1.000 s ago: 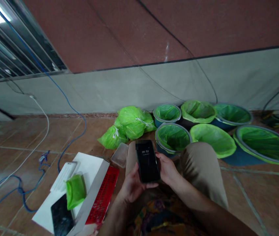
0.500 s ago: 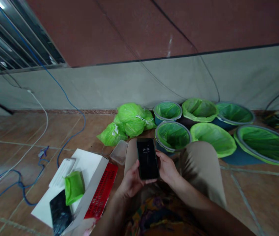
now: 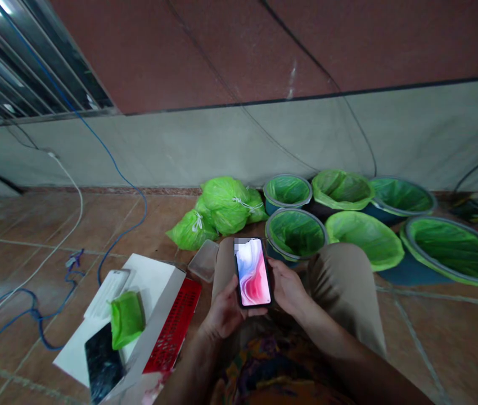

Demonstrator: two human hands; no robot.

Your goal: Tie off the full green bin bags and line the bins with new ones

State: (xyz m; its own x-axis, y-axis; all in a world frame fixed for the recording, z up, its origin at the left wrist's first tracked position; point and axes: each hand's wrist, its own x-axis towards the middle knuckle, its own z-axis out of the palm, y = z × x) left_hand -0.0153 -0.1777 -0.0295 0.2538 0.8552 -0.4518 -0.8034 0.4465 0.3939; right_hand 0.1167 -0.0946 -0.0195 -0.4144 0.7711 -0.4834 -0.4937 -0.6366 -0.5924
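Between my knees is a smartphone (image 3: 254, 275) with a dark edge, its screen lit in pink, white and blue. My left hand (image 3: 225, 310) wraps round its left side and lower edge, the thumb along the side and fingers beneath. On the opposite edge, my right hand (image 3: 286, 286) grips the phone with bent fingers, some hidden behind it. Left of my legs lies a white box (image 3: 146, 281) carrying a folded green plastic packet (image 3: 126, 319), a black flat object (image 3: 103, 360) and a white item (image 3: 106, 293).
Several bins with green liners (image 3: 296, 232) stand by the wall to the right. Tied green bags (image 3: 225, 203) sit left of them. A red basket (image 3: 173, 326) and a clear plastic container (image 3: 205, 260) are near my left leg. A blue cable (image 3: 133, 225) trails over the tiles.
The phone screen has gone from a dark clock display to a bright, colourful picture. Both hands keep the same hold, and the things around stay where they were.
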